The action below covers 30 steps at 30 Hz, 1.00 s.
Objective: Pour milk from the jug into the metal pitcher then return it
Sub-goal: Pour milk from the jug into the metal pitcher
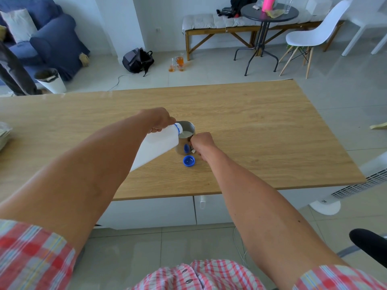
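Observation:
My left hand (160, 120) grips a white plastic milk jug (156, 146) near its neck and holds it tilted, with its blue-ringed mouth over the rim of the metal pitcher (186, 141). White milk shows inside the pitcher. My right hand (202, 144) is closed on the pitcher's handle at its right side. The pitcher stands on the wooden table (261, 130). The jug's blue cap (189, 160) lies upside down on the table just in front of the pitcher.
Some pale objects sit at the table's left edge (4, 135). Beyond the table are a blue sofa (48, 34), a white bin (51, 80), a backpack (138, 60), a bench, a round black table (269, 12) and a white chair (314, 34). A white fan (356, 185) stands at right.

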Available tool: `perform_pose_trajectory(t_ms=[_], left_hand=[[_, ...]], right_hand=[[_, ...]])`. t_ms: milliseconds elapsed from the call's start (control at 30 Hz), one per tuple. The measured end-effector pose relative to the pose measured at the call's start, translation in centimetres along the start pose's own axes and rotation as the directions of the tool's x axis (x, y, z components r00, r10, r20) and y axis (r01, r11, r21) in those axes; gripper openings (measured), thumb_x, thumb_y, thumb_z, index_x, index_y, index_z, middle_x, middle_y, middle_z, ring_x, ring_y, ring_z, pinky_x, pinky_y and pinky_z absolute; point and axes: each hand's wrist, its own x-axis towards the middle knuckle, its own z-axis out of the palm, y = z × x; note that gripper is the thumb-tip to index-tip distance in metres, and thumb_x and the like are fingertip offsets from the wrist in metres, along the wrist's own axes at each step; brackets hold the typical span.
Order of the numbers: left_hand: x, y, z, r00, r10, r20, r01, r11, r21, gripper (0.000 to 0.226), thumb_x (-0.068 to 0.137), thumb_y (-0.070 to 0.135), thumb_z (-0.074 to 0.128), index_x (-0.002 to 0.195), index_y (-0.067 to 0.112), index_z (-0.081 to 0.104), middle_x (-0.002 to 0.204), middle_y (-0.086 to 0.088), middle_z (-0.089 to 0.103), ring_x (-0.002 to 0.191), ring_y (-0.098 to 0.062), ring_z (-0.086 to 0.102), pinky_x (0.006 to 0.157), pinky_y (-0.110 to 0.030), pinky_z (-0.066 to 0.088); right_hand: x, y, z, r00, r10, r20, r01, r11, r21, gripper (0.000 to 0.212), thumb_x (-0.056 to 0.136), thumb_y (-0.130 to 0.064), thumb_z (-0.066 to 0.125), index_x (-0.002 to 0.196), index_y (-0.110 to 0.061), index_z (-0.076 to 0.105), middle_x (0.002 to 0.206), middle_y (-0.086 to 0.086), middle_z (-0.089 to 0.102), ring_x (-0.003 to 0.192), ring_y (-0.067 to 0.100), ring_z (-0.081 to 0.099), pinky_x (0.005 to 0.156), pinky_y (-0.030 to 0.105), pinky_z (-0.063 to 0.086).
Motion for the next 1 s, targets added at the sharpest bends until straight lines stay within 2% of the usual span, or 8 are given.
perform_pose_trajectory(t_ms=[100, 333, 633, 767, 867, 1000], left_hand=[[-0.12, 0.05, 0.01, 1.0, 0.002, -0.003, -0.002, 1.0, 0.001, 0.041, 0.101, 0.035, 0.045, 0.072, 0.007, 0.048, 0.061, -0.009, 0.045, 0.05, -0.021, 0.034, 0.051, -0.028, 0.03], [-0.36, 0.15, -0.03, 1.0, 0.004, -0.004, -0.004, 1.0, -0.002, 0.041, 0.101, 0.034, 0.045, 0.071, 0.007, 0.048, 0.06, -0.008, 0.044, 0.049, -0.021, 0.033, 0.051, -0.028, 0.03], [-0.27, 0.15, -0.03, 1.0, -0.008, 0.003, 0.008, 1.0, -0.008, 0.04, 0.101, 0.034, 0.045, 0.072, 0.007, 0.047, 0.061, -0.008, 0.043, 0.05, -0.021, 0.033, 0.051, -0.028, 0.029], [-0.23, 0.19, -0.03, 1.0, -0.008, -0.005, 0.008, 1.0, 0.01, 0.041, 0.101, 0.035, 0.045, 0.072, 0.007, 0.049, 0.059, -0.008, 0.043, 0.048, -0.021, 0.033, 0.05, -0.027, 0.029], [-0.24, 0.25, -0.01, 1.0, -0.006, -0.004, 0.006, 1.0, 0.018, 0.042, 0.101, 0.036, 0.045, 0.072, 0.007, 0.049, 0.06, -0.008, 0.044, 0.048, -0.021, 0.034, 0.05, -0.027, 0.03], [-0.36, 0.32, -0.04, 1.0, -0.003, -0.013, 0.004, 1.0, 0.027, 0.042, 0.101, 0.036, 0.045, 0.072, 0.006, 0.05, 0.061, -0.008, 0.046, 0.049, -0.022, 0.036, 0.051, -0.028, 0.031]], right_hand=[[-0.07, 0.02, 0.0, 1.0, -0.001, 0.005, 0.001, 1.0, 0.0, 0.021, 0.09, -0.007, 0.049, 0.101, -0.008, 0.067, 0.079, 0.005, 0.059, 0.062, 0.019, 0.046, 0.055, 0.031, 0.038], [0.15, 0.13, 0.1, 1.0, 0.001, 0.006, -0.001, 1.0, 0.005, 0.03, 0.09, -0.007, 0.05, 0.111, -0.002, 0.07, 0.078, 0.005, 0.06, 0.062, 0.019, 0.045, 0.054, 0.031, 0.037], [-0.01, 0.03, 0.02, 1.0, -0.012, 0.01, 0.012, 1.0, -0.001, 0.026, 0.089, -0.006, 0.048, 0.104, -0.004, 0.07, 0.083, 0.008, 0.061, 0.065, 0.021, 0.046, 0.056, 0.031, 0.037], [0.08, 0.01, 0.03, 1.0, -0.008, 0.004, 0.008, 1.0, 0.0, 0.028, 0.09, -0.005, 0.048, 0.107, -0.003, 0.07, 0.083, 0.008, 0.062, 0.064, 0.02, 0.046, 0.054, 0.03, 0.037], [0.05, 0.0, -0.02, 1.0, -0.01, 0.008, 0.01, 1.0, -0.005, 0.024, 0.091, -0.006, 0.047, 0.101, -0.006, 0.069, 0.084, 0.008, 0.062, 0.064, 0.02, 0.046, 0.054, 0.031, 0.037], [0.12, 0.02, -0.08, 1.0, -0.01, 0.002, 0.01, 1.0, -0.013, 0.025, 0.091, -0.007, 0.047, 0.104, -0.006, 0.069, 0.084, 0.007, 0.062, 0.062, 0.02, 0.047, 0.055, 0.031, 0.038]])
